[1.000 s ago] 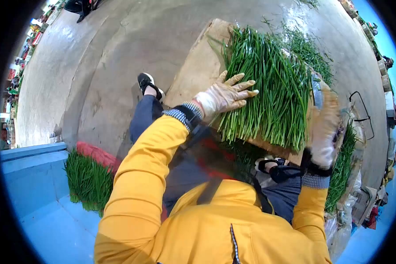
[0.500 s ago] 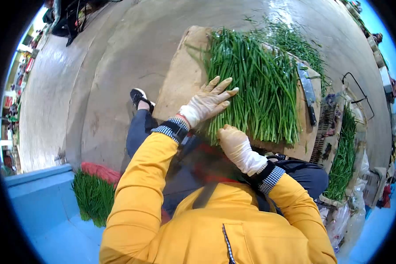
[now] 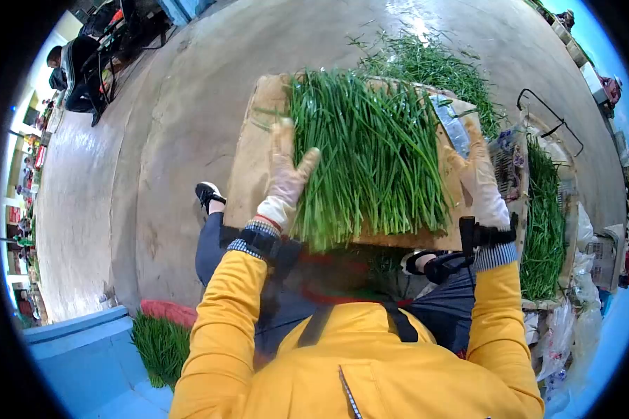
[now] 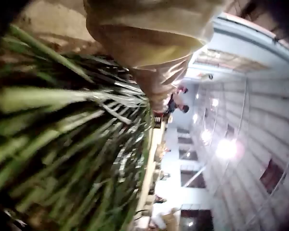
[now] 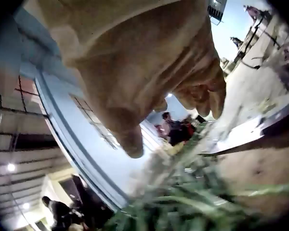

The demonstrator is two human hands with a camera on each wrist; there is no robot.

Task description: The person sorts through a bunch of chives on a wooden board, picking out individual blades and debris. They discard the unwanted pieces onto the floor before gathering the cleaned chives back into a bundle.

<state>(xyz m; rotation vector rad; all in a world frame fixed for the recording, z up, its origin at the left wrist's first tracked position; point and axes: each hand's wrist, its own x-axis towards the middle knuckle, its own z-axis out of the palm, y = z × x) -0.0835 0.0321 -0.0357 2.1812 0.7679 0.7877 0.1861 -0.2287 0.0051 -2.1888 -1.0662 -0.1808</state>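
Observation:
A broad layer of long green garlic chives (image 3: 367, 157) lies across a wooden board (image 3: 248, 164), its pale cut ends toward the person. The gloved left hand (image 3: 286, 171) lies along the left side of the layer, fingers straight and thumb spread over the leaves. On the other side, the gloved right hand (image 3: 481, 174) is at the board's right part, between the chives and the edge, with its fingers extended. A knife blade (image 3: 449, 122) shows just beyond that hand; its handle is hidden. In the right wrist view the thumb points down toward the chives (image 5: 183, 207).
Loose green trimmings (image 3: 433, 66) are heaped on the floor behind the board. To the right stands a crate (image 3: 545, 216) with more chives, beside plastic bags (image 3: 559, 321). Another bundle (image 3: 161, 346) is by a blue ledge (image 3: 84, 335) at lower left. A person (image 3: 77, 73) is at upper left.
The right hand has gone from the near cut ends to the right of the chives. The left hand has turned from lying across the leaves to lying along their left side.

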